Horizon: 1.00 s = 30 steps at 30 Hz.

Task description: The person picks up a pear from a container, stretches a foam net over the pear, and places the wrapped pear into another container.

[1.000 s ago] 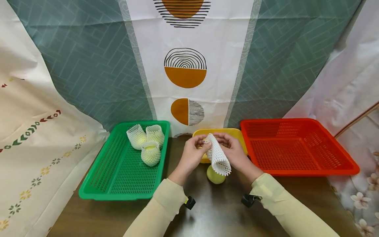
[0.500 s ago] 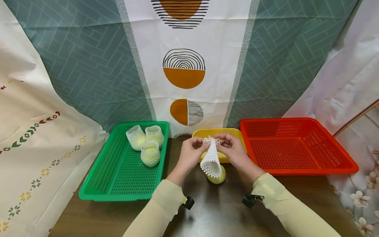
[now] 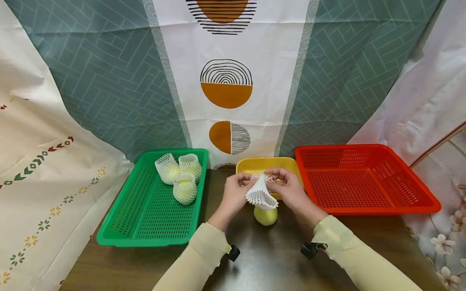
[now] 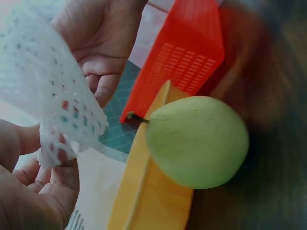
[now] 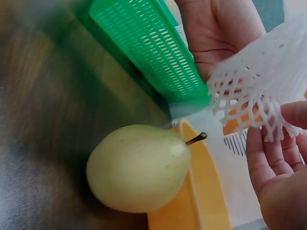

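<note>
Both hands hold a white foam fruit net by its far rim, above a pale green pear. The left hand pinches one side of the rim between thumb and fingers, as the left wrist view shows. On the opposite side the right hand pinches the mesh edge in the same way. The net's near mouth gapes toward the person, over the pear's top. In the wrist views the pear, with its dark stem, stands on the table apart from the net.
To the left is a green basket with 3 net-wrapped pears in its far right corner. A yellow basket stands behind the hands. The red basket is at the right, against the yellow one. A patterned cloth hangs behind.
The foam net has tipped and swung, its near mouth first moving left, then rising off the pear's front. Both hands are slightly lower and stretch the rim wider. The pear stays put.
</note>
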{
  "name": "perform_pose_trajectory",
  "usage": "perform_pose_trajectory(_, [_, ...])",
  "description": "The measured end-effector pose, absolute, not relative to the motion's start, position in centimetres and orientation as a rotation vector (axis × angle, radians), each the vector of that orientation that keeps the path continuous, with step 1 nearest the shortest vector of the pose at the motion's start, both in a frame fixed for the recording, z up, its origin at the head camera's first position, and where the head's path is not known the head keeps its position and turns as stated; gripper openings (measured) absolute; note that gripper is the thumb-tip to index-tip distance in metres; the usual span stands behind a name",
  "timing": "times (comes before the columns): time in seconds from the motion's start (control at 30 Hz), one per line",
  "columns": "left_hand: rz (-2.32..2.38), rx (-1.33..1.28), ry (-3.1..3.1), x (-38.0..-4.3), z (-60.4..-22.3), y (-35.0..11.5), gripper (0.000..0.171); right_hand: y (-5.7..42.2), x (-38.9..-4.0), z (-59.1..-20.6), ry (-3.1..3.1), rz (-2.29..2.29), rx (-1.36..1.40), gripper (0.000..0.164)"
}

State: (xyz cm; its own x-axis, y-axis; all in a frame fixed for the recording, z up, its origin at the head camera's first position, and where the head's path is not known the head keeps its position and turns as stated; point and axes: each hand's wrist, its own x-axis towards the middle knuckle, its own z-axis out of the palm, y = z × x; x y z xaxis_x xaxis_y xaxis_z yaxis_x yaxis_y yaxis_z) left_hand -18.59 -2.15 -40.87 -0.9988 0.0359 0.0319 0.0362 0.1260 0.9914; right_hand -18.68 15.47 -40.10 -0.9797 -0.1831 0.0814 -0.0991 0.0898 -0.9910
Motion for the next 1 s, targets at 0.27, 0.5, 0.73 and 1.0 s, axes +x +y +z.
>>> perform_pose_trajectory(0.27, [-2.074,-0.083,-2.379,-18.1,-43.1,-1.6,0.017,15.8,-18.1,-41.5,2.36,-1.932,-0.158,0.034])
perform_pose_trajectory(0.5, [-1.967,0.003,-2.505,-17.6,-44.3,-1.1,0.01,16.0,-17.5,-43.6,2.354,-1.901,-0.158,0.028])
perform_pose_trajectory(0.73, [-1.866,0.022,-2.588,-17.2,-45.1,-1.1,0.007,15.8,-17.4,-45.2,2.4,-1.836,-0.107,0.026])
perform_pose_trajectory(1.0, [-1.806,-0.007,-2.602,-17.3,-45.7,-1.2,0.011,15.7,-16.8,-45.3,2.411,-1.812,-0.036,0.023])
